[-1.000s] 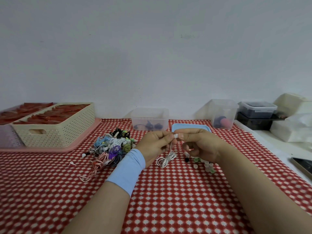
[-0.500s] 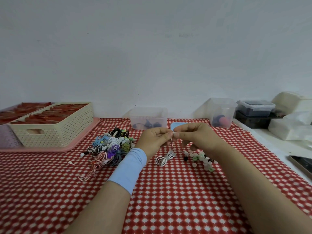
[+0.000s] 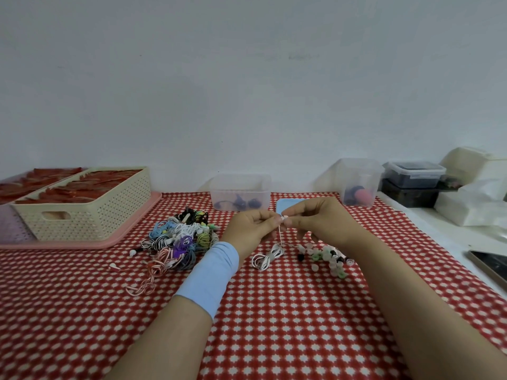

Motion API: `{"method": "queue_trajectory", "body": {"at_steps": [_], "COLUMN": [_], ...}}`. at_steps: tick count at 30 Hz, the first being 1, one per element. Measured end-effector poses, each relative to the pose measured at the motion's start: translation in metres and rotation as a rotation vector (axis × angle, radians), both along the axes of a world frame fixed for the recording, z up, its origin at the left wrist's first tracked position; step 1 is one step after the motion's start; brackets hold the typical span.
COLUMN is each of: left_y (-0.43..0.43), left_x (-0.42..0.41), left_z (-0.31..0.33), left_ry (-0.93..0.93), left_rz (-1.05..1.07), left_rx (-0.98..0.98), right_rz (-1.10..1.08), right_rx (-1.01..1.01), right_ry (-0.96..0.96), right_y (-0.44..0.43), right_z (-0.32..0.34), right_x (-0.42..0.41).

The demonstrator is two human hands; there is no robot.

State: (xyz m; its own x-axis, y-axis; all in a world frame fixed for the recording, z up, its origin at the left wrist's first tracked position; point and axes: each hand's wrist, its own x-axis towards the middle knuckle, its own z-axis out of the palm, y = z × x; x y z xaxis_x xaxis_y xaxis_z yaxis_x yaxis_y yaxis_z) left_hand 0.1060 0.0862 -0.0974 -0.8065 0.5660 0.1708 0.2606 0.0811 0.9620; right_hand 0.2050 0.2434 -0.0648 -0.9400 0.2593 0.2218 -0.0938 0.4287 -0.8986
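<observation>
My left hand (image 3: 251,229) and my right hand (image 3: 318,222) meet above the red checked tablecloth (image 3: 274,311). Together their fingertips pinch a small white earbud (image 3: 284,217). Its thin white cord hangs down to a coiled white bundle (image 3: 267,257) lying on the cloth. A light blue wristband sits on my left wrist. Small loose ear tips (image 3: 326,257) in white, green and black are scattered under my right hand. Left of my hands lies a pile of coiled earphones (image 3: 181,239) in many colours.
A cream perforated basket (image 3: 82,212) with red packets stands on a pink tray (image 3: 131,231) at the left. Clear plastic tubs (image 3: 240,193) (image 3: 359,181) and a blue lid (image 3: 288,204) sit by the wall. Dark lidded boxes (image 3: 411,182), white bags and a phone (image 3: 491,266) lie right.
My hands stay together on the earbud and shift only slightly. The right hand's fingers have turned a little around the bud; the cord and bundle stay in place.
</observation>
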Motion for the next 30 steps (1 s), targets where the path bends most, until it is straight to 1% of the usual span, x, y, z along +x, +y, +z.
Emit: {"method": "queue_trajectory", "body": {"at_steps": [2, 3, 6, 7, 10, 16, 19, 22, 28, 30], "left_y": [-0.001, -0.002, -0.003, -0.004, -0.006, -0.010, -0.011, -0.011, -0.012, -0.012], "left_x": [0.000, 0.000, -0.001, -0.002, -0.003, -0.002, -0.002, -0.002, -0.004, -0.005], "left_z": [0.000, 0.001, 0.003, 0.003, 0.003, 0.005, 0.005, 0.006, 0.006, 0.005], "left_ry": [0.025, 0.038, 0.062, 0.073, 0.104, 0.176, 0.175, 0.177, 0.224, 0.235], "left_rz": [-0.012, -0.012, 0.014, 0.022, 0.010, -0.056, -0.051, -0.024, 0.021, 0.024], "left_rx": [-0.044, -0.067, -0.111, -0.122, -0.138, -0.158, -0.180, -0.197, -0.216, -0.220], "right_rz": [-0.020, -0.034, -0.075, -0.074, -0.051, -0.106, -0.109, -0.107, -0.120, -0.134], "right_rx": [0.039, 0.091, 0.411, 0.477, 0.549, 0.642, 0.657, 0.630, 0.497, 0.420], "right_ry": [-0.030, -0.061, -0.243, -0.307, -0.412, -0.482, -0.495, -0.466, -0.331, -0.273], "right_y": [0.003, 0.007, 0.020, 0.022, 0.022, 0.024, 0.024, 0.023, 0.021, 0.020], "right_z": [-0.001, -0.001, -0.003, -0.004, -0.003, -0.004, -0.004, -0.005, -0.006, -0.007], "right_x": [0.000, -0.001, 0.000, 0.001, 0.003, 0.001, 0.000, 0.001, -0.001, -0.003]}}
